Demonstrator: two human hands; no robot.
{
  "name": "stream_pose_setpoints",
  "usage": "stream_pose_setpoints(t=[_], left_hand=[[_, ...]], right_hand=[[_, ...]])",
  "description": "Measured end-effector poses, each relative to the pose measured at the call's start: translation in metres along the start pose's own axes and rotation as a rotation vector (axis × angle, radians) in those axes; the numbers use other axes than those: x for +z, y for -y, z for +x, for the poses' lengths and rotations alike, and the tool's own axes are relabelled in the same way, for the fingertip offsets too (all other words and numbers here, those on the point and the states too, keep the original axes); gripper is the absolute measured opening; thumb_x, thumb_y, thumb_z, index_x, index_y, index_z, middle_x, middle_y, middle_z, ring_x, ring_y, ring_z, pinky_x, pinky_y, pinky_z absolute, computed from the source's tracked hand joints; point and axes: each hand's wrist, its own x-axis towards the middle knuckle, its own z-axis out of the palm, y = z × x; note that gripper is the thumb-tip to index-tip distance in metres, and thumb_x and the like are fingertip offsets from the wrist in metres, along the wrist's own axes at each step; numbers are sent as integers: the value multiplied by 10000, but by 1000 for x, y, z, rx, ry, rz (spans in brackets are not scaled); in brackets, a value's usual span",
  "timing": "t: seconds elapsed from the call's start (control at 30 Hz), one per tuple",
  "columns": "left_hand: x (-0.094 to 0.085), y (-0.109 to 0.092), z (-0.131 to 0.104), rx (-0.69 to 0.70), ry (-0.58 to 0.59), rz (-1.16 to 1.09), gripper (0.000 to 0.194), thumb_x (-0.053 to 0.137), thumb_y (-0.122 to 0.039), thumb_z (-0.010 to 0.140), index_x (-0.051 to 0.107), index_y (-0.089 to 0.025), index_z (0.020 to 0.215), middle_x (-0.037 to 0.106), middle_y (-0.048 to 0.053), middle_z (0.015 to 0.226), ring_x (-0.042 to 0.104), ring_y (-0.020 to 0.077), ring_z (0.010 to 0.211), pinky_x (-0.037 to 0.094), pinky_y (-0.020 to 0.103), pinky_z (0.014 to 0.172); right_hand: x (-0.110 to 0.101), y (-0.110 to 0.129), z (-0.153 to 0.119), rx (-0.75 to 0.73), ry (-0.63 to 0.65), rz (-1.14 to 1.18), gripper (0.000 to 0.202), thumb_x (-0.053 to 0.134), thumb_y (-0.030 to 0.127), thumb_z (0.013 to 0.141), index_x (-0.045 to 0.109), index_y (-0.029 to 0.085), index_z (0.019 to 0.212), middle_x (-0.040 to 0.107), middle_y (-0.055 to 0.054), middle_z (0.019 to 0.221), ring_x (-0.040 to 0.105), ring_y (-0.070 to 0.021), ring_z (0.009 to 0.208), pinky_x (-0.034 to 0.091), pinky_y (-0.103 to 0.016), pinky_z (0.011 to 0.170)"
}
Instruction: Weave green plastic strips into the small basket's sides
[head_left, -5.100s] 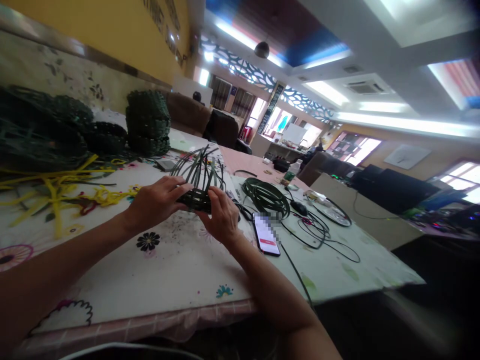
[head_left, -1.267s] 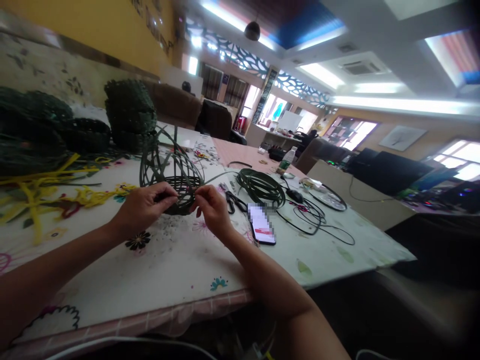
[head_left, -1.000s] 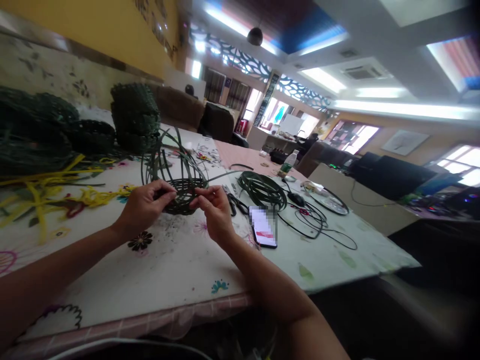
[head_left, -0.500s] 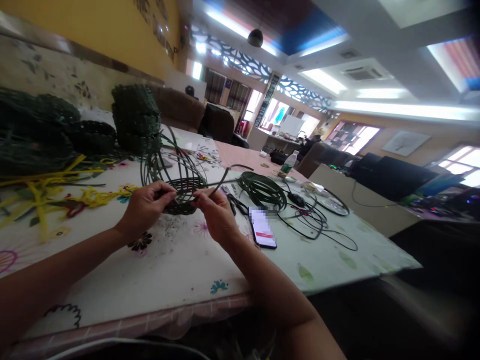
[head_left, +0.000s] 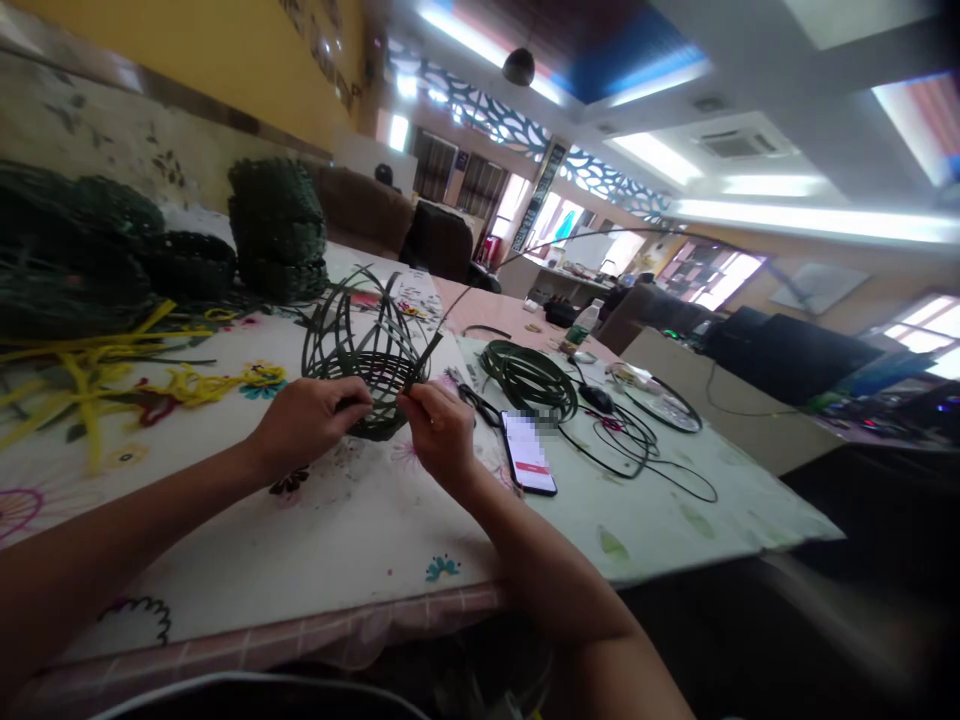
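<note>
A partly woven dark green basket (head_left: 382, 375) stands on the flowered tablecloth, its loose strips curving upward. My left hand (head_left: 326, 415) is closed at the basket's near left side, its fingertips pinched against the weave. At the near right side, the fingers of my right hand (head_left: 439, 420) pinch a green strip (head_left: 426, 362) by the rim. A long thin strip arcs up and away to the right above the table. What lies between my left fingertips is too small to make out.
Finished green baskets (head_left: 277, 225) are stacked at the back left, yellow strips (head_left: 90, 390) before them. To the right are a coil of green strip (head_left: 525, 378), a phone (head_left: 529, 455), black cables, a mouse (head_left: 597, 398) and a bottle (head_left: 583, 326).
The basket and both hands have shifted slightly right in view. A long strip now arcs up over the right side, and the basket's loose strips have spread differently.
</note>
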Motion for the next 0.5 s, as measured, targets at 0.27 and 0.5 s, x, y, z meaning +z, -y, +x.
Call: stream_pose_setpoints(t=[0.27,0.5], left_hand=[[6,7,0,80,183,8,271,571,-422,920,778,-248,927,793,11,837,704,203,766,426,277,683],[5,18,4,-38,-4,-295,289,612,-463,897,779,-237,965,791,24,850,721,191,758,533,270,710]], right_hand=[[6,-5,-7,20,149,-71,263,503,283,1072,717,202,942,739,-46,845,687,-144,760,513,-235,688],[4,-10,0,-10,315,-129,195,585,307,1047,728,175,1032,750,-82,917,637,-200,855,515,-310,822]])
